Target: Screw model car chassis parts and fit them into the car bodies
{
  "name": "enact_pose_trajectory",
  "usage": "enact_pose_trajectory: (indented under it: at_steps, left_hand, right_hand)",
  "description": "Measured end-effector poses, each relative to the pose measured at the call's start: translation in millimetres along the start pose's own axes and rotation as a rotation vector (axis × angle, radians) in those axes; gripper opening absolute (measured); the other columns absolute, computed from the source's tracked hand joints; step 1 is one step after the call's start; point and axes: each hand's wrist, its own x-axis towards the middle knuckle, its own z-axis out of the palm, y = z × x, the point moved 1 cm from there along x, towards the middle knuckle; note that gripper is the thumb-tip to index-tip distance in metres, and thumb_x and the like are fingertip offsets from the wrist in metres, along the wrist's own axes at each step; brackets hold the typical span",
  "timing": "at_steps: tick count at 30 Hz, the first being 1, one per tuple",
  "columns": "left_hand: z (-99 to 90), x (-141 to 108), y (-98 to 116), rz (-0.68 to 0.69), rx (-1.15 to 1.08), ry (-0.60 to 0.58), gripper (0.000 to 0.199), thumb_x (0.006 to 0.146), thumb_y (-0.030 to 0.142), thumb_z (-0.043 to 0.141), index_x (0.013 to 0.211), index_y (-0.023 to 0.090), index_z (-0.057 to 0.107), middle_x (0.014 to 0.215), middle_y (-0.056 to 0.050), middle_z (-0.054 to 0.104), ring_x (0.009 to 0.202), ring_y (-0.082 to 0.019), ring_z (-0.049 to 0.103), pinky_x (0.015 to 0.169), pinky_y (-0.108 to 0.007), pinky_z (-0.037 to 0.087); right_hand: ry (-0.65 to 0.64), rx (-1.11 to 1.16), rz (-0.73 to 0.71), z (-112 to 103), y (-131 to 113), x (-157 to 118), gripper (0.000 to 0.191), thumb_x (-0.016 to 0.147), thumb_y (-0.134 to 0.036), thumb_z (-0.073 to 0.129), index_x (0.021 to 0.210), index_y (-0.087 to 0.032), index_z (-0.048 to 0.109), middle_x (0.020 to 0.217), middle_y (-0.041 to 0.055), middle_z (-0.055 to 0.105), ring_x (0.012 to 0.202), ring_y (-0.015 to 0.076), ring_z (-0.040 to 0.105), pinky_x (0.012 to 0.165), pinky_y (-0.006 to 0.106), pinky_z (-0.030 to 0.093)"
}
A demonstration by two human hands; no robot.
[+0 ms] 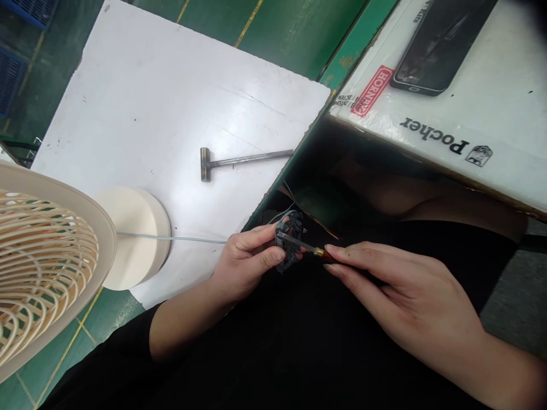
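Observation:
My left hand (248,256) grips a small dark plastic electrical part (290,239) with thin wires coming out of it. My right hand (405,290) pinches a small screwdriver (318,251) by its red-brown handle. The screwdriver's metal shaft lies across the part, and the tip's exact contact is hard to see. A grey cable (179,238) runs from the cream fan's round base (137,239) towards my left hand. The fan's slatted grille (43,267) lies at the far left.
A white board (171,119) on the green workbench (273,34) carries a steel hammer (231,160). At upper right stands a white printed cardboard box (440,97) showing a phone. My dark clothing fills the lower part of the view.

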Motion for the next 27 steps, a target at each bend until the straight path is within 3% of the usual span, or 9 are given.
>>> enact_pose_trajectory:
  at_steps: [5,16,27]
  left_hand:
    - [1.6,0.1,3.2,-0.006,-0.025,-0.026,0.036,0.106,0.038,0.093,0.141,0.028,0.093,0.13,-0.013,0.09,0.113,-0.03,0.087,0.109,-0.048,0.071]
    - [0.3,0.4,3.7,0.02,0.007,-0.019,0.035,0.106,0.037,0.093,0.14,0.029,0.093,0.128,-0.012,0.088,0.116,-0.029,0.084,0.113,-0.048,0.068]
    - [-1.0,-0.2,2.0,0.014,0.033,0.013,0.042,0.103,0.039,0.096,0.143,0.027,0.092,0.136,-0.015,0.089,0.127,-0.035,0.085,0.118,-0.053,0.069]
  right_hand:
    - [0.0,0.03,0.001,1.5,1.3,1.3,0.021,0.114,-0.015,0.078,0.132,-0.021,0.086,0.115,0.0004,0.094,0.094,0.0124,0.09,0.093,0.016,0.071]
    - [0.014,0.041,-0.01,4.1,-1.6,0.5,0.019,0.114,-0.015,0.078,0.13,-0.023,0.084,0.116,0.0021,0.094,0.094,0.0168,0.091,0.087,0.022,0.074]
    - [0.029,0.027,-0.013,1.6,-4.7,2.0,0.022,0.112,-0.011,0.078,0.129,-0.023,0.085,0.115,0.0041,0.094,0.094,0.0201,0.092,0.086,0.026,0.076]
